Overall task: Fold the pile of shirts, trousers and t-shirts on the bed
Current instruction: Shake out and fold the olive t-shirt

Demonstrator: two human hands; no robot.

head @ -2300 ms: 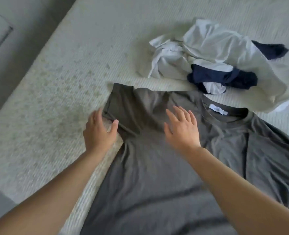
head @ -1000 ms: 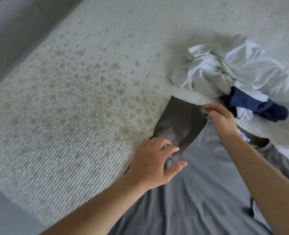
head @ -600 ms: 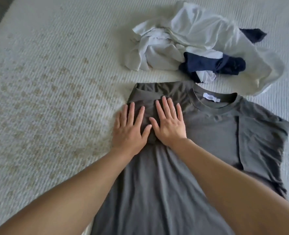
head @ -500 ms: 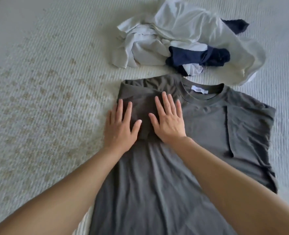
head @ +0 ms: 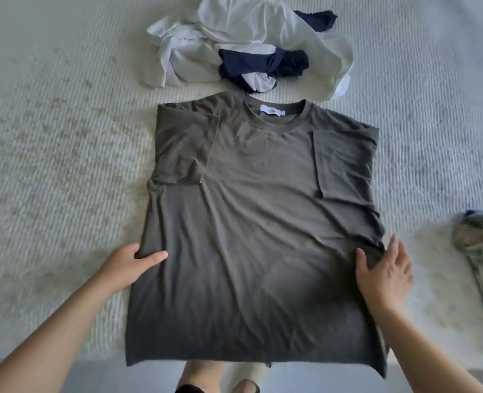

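Gripping both side edges of the olive t-shirt (head: 263, 222) on the bed (head: 50, 165).
Left hand (head: 129, 265) pinches its edge; right hand (head: 382, 270) holds the other, sleeves folded inward.

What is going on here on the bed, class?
A person is folding a grey-brown t-shirt laid flat on the bed. Both sleeves are folded inward. The left hand grips its left side edge; the right hand holds the right edge. A pile of white and navy clothes waits beyond the collar, unfolded.
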